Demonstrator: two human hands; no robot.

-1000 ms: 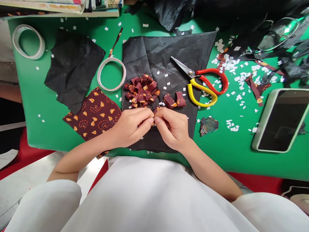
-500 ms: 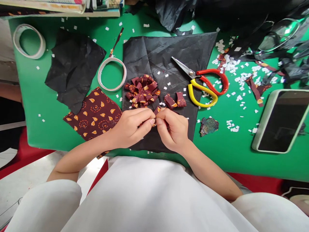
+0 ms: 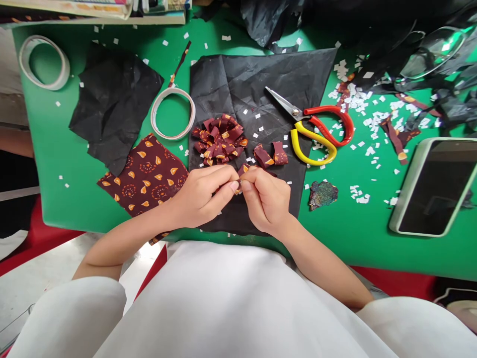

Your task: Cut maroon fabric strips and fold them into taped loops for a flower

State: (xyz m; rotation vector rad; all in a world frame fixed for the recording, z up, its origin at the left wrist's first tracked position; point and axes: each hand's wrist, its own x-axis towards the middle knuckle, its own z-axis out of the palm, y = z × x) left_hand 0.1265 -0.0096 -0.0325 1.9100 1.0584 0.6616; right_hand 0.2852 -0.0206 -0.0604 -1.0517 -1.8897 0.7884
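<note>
My left hand (image 3: 203,196) and my right hand (image 3: 266,199) meet fingertip to fingertip over a black sheet (image 3: 257,84), both pinching a small maroon patterned fabric strip (image 3: 243,170). Just beyond them lies a rosette of folded maroon strips (image 3: 219,140), with two loose folded loops (image 3: 270,155) to its right. A maroon patterned fabric square (image 3: 145,178) lies left of my left hand.
Red and yellow handled scissors (image 3: 316,132) rest right of the rosette. A tape roll (image 3: 173,114) lies near it, another tape roll (image 3: 44,62) at far left. A phone (image 3: 434,186) lies at right. White paper bits dot the green table (image 3: 55,149); crumpled black paper (image 3: 112,104) lies left.
My right hand's fingers have curled in a little tighter against the left fingertips on the strip. Nothing else has moved.
</note>
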